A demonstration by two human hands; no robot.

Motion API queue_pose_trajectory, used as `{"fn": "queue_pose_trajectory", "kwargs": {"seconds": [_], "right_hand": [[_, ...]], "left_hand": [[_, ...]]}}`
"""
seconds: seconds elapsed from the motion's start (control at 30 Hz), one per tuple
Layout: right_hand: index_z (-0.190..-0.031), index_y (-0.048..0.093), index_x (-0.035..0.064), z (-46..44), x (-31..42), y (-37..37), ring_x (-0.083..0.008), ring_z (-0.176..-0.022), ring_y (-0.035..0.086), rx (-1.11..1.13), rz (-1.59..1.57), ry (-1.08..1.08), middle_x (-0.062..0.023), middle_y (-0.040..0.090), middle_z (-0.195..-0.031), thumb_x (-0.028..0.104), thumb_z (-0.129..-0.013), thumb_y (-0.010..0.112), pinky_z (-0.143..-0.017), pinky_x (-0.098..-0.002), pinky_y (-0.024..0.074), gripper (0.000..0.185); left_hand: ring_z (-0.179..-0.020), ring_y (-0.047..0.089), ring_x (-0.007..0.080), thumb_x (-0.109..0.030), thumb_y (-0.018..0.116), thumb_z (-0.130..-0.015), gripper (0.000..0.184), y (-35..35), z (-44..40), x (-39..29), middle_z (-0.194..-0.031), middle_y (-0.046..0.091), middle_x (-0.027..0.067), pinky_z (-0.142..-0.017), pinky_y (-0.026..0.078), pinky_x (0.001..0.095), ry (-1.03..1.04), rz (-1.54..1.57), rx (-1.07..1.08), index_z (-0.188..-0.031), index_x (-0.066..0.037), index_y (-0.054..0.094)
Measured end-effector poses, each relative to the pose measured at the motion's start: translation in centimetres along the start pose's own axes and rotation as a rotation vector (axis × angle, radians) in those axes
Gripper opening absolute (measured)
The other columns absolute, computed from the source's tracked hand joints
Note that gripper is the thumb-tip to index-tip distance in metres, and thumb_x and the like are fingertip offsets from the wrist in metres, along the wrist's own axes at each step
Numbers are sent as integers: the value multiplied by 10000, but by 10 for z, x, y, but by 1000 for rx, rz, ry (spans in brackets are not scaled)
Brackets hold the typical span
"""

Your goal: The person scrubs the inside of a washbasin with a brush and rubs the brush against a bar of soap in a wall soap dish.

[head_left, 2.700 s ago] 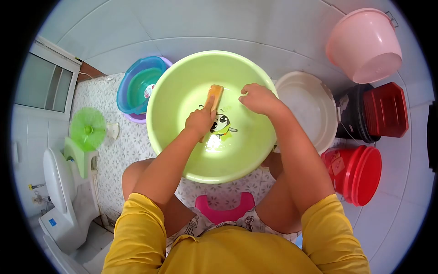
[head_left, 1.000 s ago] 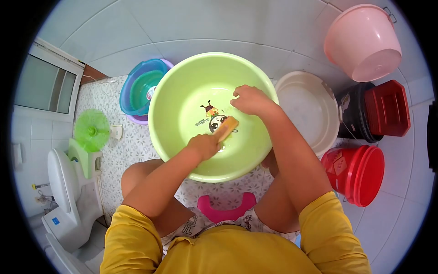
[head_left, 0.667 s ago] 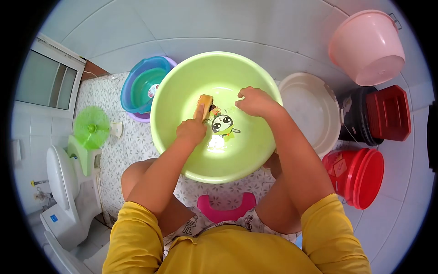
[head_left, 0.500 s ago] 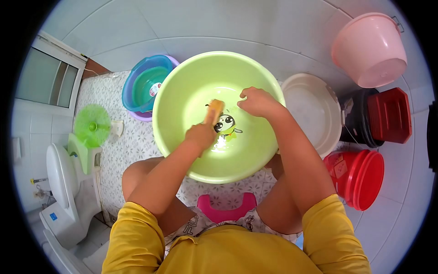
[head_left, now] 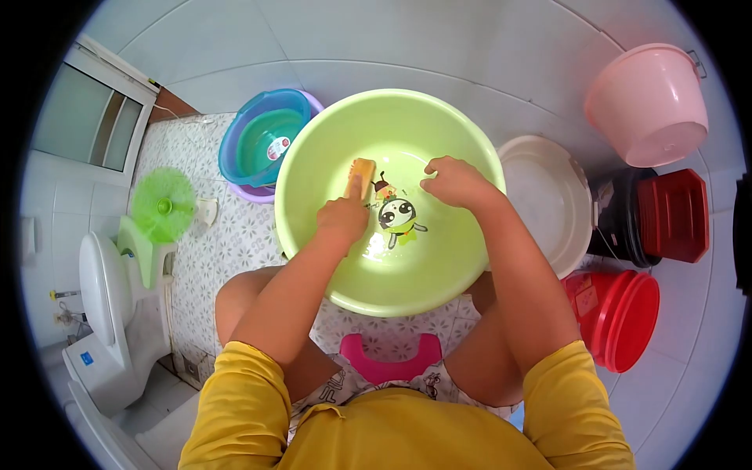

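A big light green basin (head_left: 439, 274) stands before my knees, with a cartoon print (head_left: 398, 215) on its bottom. Inside it, my left hand (head_left: 343, 218) is wrapped round a yellow-orange brush (head_left: 362, 171), one finger lying along its back, left of the print. My right hand (head_left: 454, 182) hangs over the basin's right part with its fingers curled in. Whether anything lies within those fingers is too small to make out.
Blue and purple basins (head_left: 270, 149) stand at the left, near a green round fan-like object (head_left: 164, 205) and a toilet (head_left: 106, 290). On the right are a white basin (head_left: 548, 204), a pink bucket (head_left: 650, 106), dark red containers (head_left: 675, 215) and red buckets (head_left: 630, 321). A pink stool (head_left: 388, 368) is beneath me.
The brush in my left hand has moved from over the print to the left part of the basin. My right hand stays curled over the right part. The view has shifted slightly.
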State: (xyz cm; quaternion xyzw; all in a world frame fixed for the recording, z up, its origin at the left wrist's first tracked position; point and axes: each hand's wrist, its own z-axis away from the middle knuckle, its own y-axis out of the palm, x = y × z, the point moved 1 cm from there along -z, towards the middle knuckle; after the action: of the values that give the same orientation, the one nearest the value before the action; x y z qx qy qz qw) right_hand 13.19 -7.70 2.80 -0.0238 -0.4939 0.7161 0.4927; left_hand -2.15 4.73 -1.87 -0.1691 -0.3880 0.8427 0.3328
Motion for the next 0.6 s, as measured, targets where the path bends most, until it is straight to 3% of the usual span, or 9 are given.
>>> {"fn": "queue_pose_trajectory", "kwargs": {"seconds": [0.07,0.17,0.23,0.33,0.47,0.57,0.6], "right_hand": [[-1041,607,16,1,1,-1,-328,-963,592,3,-12,1,-176,617,-1039,259,-791,554,-826,-400,474,353],[-1039,607,16,0,2,0,-328,-964,591,4,-23,-5,-176,616,-1042,263,-790,557,-826,-401,474,354],[-1037,608,16,0,3,0,-328,-965,590,1,-21,-12,-176,615,-1044,264,-789,558,-825,-401,474,354],[-1029,610,16,0,4,-1,-328,-962,591,9,-26,-6,-177,616,-1040,270,-785,562,-820,-401,476,355],[-1022,613,17,-2,2,2,-326,-953,594,-6,-15,-23,-178,619,-1031,277,-780,565,-814,-401,479,358],[-1026,612,18,-2,3,0,-324,-955,594,4,-2,-26,-177,619,-1033,279,-781,565,-817,-399,478,361],[-1029,612,19,-2,4,0,-323,-958,593,13,-4,-16,-177,617,-1037,278,-782,564,-820,-397,478,361]], "left_hand": [[-889,619,342,-294,464,-827,745,6,-8,9,-999,637,167,-785,490,428,-12,38,-61,-1446,-251,52],[-877,617,357,-243,544,-777,856,2,-5,11,-992,622,197,-781,492,418,29,75,-28,-1444,-175,12],[-962,588,358,-177,606,-725,940,1,-3,9,-1054,578,228,-819,487,402,74,188,-7,-1432,-72,-3],[-952,586,373,-126,627,-707,969,0,-8,5,-1043,566,238,-799,497,406,68,235,67,-1417,-27,-26],[-930,598,361,-166,611,-737,935,10,-7,-1,-1043,569,237,-774,506,396,156,284,70,-1408,3,-19],[-924,608,341,-205,588,-759,894,8,3,-7,-1029,581,229,-766,508,377,114,126,-34,-1391,54,11],[-855,621,336,-220,563,-782,726,11,1,-3,-963,595,242,-726,515,391,99,79,-33,-1292,67,133]]}}
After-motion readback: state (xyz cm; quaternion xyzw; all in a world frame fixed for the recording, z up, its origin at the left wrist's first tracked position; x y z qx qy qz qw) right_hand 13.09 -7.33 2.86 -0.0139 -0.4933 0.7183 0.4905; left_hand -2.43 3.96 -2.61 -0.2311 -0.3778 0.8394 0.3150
